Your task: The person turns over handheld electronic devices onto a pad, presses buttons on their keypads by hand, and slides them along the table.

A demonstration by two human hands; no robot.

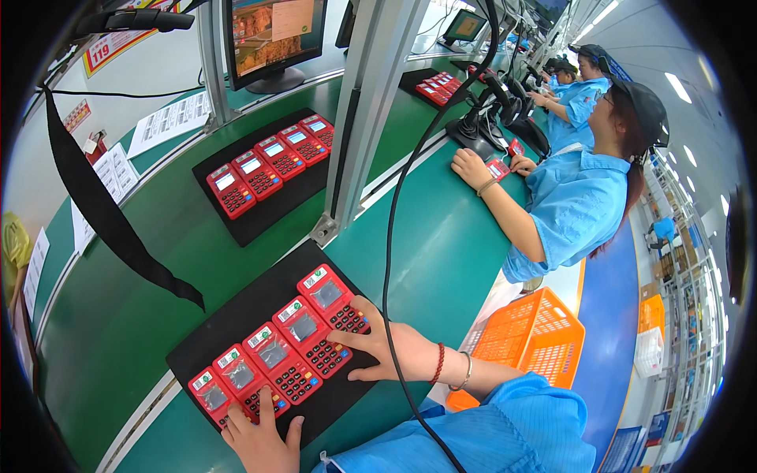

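Note:
A row of several red card payment terminals (272,355) lies on a black mat (337,406) in front of me. Each has a grey screen with film over it and dark keys. My left hand (260,441) rests its fingers on the lower keys of the terminals at the near left end, thumb held apart. Over the right end of the row, my right hand (380,343) spreads its fingers. Its forefinger and middle finger touch the keypads of the two rightmost terminals, and the thumb points toward the mat. Neither hand grips anything.
Behind a metal post (363,118), lit red terminals (268,162) lie on another black mat. A monitor (274,39) stands farther back. A black cable (388,236) hangs before my right arm. Co-workers (579,165) sit to the right, near orange crates (552,339).

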